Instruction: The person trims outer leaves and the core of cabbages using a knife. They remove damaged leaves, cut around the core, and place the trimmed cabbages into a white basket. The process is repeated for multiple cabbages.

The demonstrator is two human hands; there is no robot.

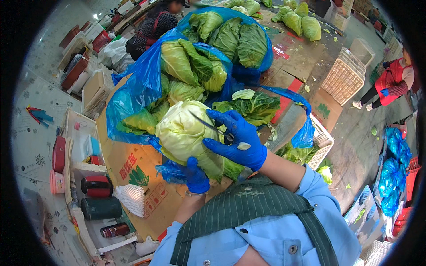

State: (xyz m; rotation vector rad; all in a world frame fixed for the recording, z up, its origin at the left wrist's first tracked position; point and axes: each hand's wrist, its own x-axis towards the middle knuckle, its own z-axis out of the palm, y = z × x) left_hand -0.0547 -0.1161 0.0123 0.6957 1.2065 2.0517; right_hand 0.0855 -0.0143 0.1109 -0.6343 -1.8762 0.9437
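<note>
A pale, partly stripped cabbage head is held before my chest. My left hand, in a blue glove, supports it from below, with most of its fingers hidden by the cabbage. In my blue-gloved right hand is a small knife with a thin, dark, curved blade that lies across the cabbage's right side. Its handle is mostly hidden by the fingers. A pale leaf scrap clings to the back of that glove. Just beyond the hands lie loose dark green outer leaves.
Blue plastic bags full of cabbages cover the table ahead. More cabbages lie at the far end. A white crate holds leaves at right. Speakers and boxes stand at left. One person stands right; another is upper left.
</note>
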